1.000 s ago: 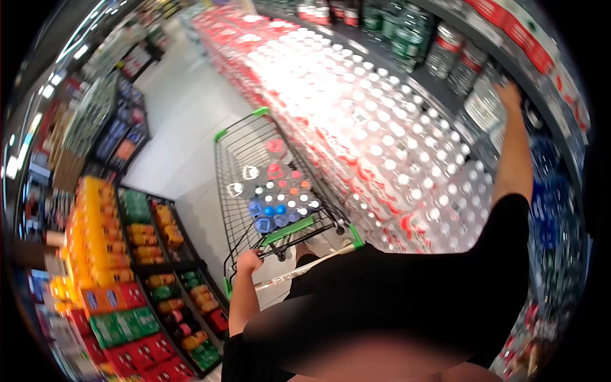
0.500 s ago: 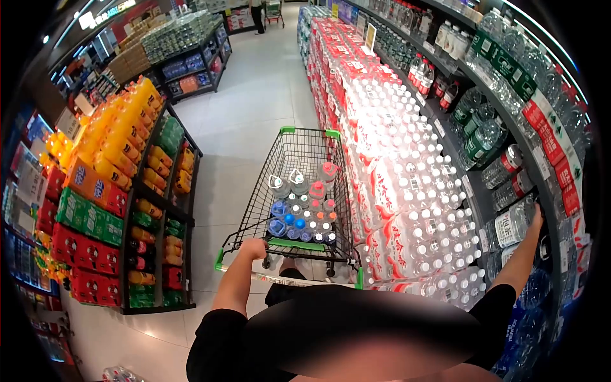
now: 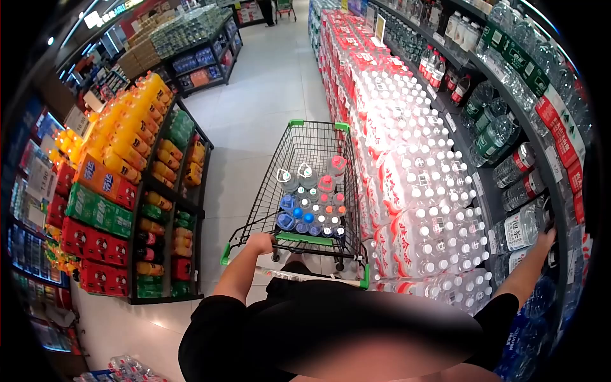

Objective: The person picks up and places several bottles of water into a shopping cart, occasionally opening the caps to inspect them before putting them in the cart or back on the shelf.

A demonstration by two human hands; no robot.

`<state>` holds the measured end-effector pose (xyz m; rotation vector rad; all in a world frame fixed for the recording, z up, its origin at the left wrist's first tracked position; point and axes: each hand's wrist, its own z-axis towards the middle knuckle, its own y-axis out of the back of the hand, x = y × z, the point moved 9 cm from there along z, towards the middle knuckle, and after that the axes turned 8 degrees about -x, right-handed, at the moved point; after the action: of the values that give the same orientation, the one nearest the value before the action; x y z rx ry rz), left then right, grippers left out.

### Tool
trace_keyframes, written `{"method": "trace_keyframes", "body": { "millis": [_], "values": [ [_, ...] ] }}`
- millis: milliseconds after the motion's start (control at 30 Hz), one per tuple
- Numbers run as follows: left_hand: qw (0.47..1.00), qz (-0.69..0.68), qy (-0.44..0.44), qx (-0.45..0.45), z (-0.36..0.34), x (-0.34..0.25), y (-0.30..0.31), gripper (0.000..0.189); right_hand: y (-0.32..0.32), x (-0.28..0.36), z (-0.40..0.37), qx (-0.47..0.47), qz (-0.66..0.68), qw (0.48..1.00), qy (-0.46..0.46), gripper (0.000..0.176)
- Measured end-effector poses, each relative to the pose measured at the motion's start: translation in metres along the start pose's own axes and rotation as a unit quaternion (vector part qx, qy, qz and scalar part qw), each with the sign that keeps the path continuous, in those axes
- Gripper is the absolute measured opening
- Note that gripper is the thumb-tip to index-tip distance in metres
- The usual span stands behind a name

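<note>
My left hand (image 3: 259, 243) is closed on the rear end of a black wire shopping cart (image 3: 251, 197) with green trim. Inside the cart, several water bottles (image 3: 307, 216) stand together, with blue, white and red caps, a few of them large with carry handles. On the right, my right hand (image 3: 546, 240) reaches into the shelf, right at the end of a large clear water bottle (image 3: 522, 229) with a white label that lies on its side. Its fingers are mostly hidden, and I cannot tell whether they grip the bottle.
Shrink-wrapped water packs (image 3: 414, 191) are stacked along the cart's right side. Tall shelves (image 3: 477, 172) of bottles rise behind them. A rack (image 3: 168, 242) of orange drinks and soda packs stands to the left. A tiled aisle (image 3: 261, 83) runs ahead, with a person's legs far off.
My right hand has moved down a little along the end of the large bottle. The whole view has shifted slightly, while my left hand stays on the cart.
</note>
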<state>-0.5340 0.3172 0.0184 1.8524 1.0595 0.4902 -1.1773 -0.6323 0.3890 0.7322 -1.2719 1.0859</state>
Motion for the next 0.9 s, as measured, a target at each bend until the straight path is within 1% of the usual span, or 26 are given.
{"method": "trace_keyframes", "body": {
  "millis": [100,300,400,533,567,633,667,700,767,867,900],
  "values": [
    [1.000,-0.002,0.009,0.001,-0.003,-0.004,0.007,0.038,0.000,-0.001,0.007,0.000,-0.002,1.000,0.000,0.029],
    [1.000,0.011,0.000,-0.002,0.013,0.003,-0.012,0.037,0.004,-0.003,0.024,-0.004,-0.008,1.000,0.008,0.022],
    [1.000,0.014,0.009,-0.006,0.009,-0.001,-0.008,0.035,0.008,-0.001,0.033,0.003,-0.016,1.000,0.018,0.020],
    [1.000,0.021,-0.015,-0.016,0.016,-0.006,-0.012,0.034,0.028,0.012,0.039,0.004,-0.039,0.998,0.044,0.018],
    [1.000,0.007,-0.008,-0.019,0.016,-0.006,-0.012,0.034,0.029,0.015,0.032,0.005,-0.048,0.998,0.046,0.019],
    [0.999,0.014,-0.024,-0.033,0.019,-0.006,-0.015,0.034,0.028,0.022,0.010,0.006,-0.085,0.996,0.037,0.019],
    [0.999,0.018,-0.022,-0.029,0.019,-0.008,-0.012,0.034,0.019,0.032,-0.013,0.012,-0.130,0.991,0.005,0.022],
    [0.999,0.020,-0.020,-0.029,0.018,-0.010,-0.010,0.034,0.015,0.042,-0.051,-0.010,-0.168,0.982,-0.085,0.019],
    [0.999,0.010,-0.021,-0.028,0.016,-0.015,-0.004,0.033,0.009,0.056,-0.087,-0.002,-0.197,0.975,-0.104,0.010],
    [0.999,0.025,-0.019,-0.031,0.014,-0.022,0.002,0.033,-0.002,0.073,-0.134,0.056,-0.098,0.989,-0.090,0.014],
    [0.999,0.032,-0.024,-0.032,0.014,-0.024,0.003,0.033,-0.002,0.078,-0.145,0.072,-0.101,0.989,-0.085,0.014]
  ]
}}
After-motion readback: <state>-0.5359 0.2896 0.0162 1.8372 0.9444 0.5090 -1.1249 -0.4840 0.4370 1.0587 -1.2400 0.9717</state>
